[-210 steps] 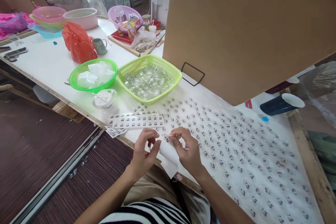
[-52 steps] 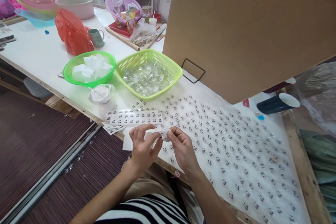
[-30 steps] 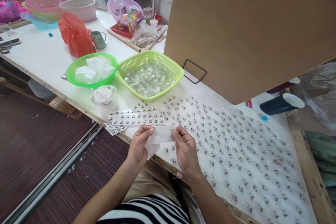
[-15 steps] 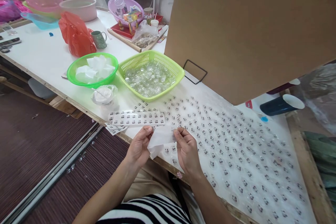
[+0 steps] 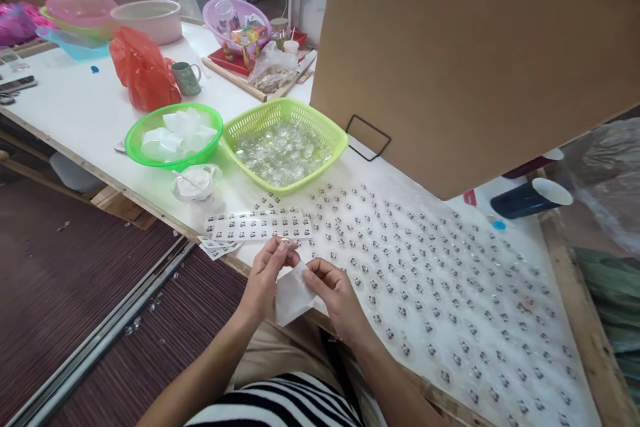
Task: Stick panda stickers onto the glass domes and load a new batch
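Note:
My right hand (image 5: 336, 295) pinches the upper right corner of a small white paper sheet (image 5: 294, 295), which hangs down in front of my lap. Close beside it, the fingers of my left hand (image 5: 267, 273) are closed on a small shiny clear piece (image 5: 286, 241), partly hidden by the fingertips. Whether the left hand also grips the paper cannot be made out. Just beyond the hands lie sticker sheets (image 5: 260, 227) printed with rows of black-and-white panda figures. Many clear round pieces with panda figures (image 5: 403, 312) are spread over the table to the right.
A yellow-green basket (image 5: 285, 188) holds clear round pieces; a green bowl (image 5: 131, 147) holds white paper scraps. Nearby stand a plastic-wrapped white tub (image 5: 194, 183), a mug (image 5: 187, 79) and a red bag (image 5: 140, 70). A large cardboard panel (image 5: 460, 67) rises behind; a dark cup (image 5: 525, 199) lies at right.
My right hand has moved left and slightly down with the paper, closer to my left hand. The paper, earlier stretched between both hands, now hangs lower. The left hand's fingertips have curled around the clear piece.

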The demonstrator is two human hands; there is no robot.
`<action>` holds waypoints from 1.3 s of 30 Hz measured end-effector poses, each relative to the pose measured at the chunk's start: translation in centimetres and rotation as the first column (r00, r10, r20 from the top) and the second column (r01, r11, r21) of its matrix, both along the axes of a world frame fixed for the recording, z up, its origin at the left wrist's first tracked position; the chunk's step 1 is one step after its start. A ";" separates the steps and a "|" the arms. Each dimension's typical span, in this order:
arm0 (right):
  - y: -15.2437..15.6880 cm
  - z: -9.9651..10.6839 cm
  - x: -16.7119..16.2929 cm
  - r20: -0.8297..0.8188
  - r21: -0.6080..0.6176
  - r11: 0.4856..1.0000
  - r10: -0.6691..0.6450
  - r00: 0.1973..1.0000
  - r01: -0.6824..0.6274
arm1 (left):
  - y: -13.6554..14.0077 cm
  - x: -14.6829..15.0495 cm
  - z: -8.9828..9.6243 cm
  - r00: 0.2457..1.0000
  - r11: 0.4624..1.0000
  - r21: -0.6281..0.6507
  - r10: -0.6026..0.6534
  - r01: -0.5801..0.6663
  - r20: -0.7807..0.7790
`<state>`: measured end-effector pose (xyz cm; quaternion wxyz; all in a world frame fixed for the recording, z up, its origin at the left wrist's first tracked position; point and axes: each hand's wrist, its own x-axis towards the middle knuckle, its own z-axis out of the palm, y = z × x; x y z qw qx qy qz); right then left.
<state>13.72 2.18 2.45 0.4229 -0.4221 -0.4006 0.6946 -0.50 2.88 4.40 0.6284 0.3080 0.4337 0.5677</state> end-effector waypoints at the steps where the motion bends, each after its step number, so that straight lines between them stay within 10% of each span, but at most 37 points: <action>1: -0.1 0.1 0.1 0.024 0.028 1.000 -0.014 1.000 0.014 | -0.1 0.0 0.0 1.000 0.998 -0.053 -0.027 0.028 0.011; 11: -1.3 0.5 0.5 0.212 0.232 0.973 -0.066 0.975 0.016 | -0.4 0.8 0.6 0.989 0.949 -0.280 -0.126 0.145 0.083; 16: -0.9 0.7 2.2 0.199 0.398 0.917 -0.109 0.974 0.022 | -0.1 0.4 0.7 0.894 0.863 -0.302 -0.304 0.405 0.330; 23: 1.8 3.2 5.9 0.475 0.813 0.505 -0.285 0.833 -0.291 | 0.1 1.2 0.2 0.595 0.591 -0.221 -0.570 0.776 0.566; 26: 2.4 3.7 6.8 0.496 0.835 0.439 -0.336 0.801 -0.333 | 0.2 1.6 -0.4 0.523 0.522 -0.201 -0.597 0.829 0.608; 33: 3.1 4.4 8.1 0.566 0.782 0.448 -0.220 0.795 -0.433 | 0.8 2.0 -2.2 0.412 0.450 -0.127 -0.621 0.884 0.666; 39: 4.6 5.2 9.1 0.461 0.722 0.641 -0.165 0.872 -0.261 | 1.7 2.2 -2.3 0.399 0.498 -0.044 -0.634 0.866 0.663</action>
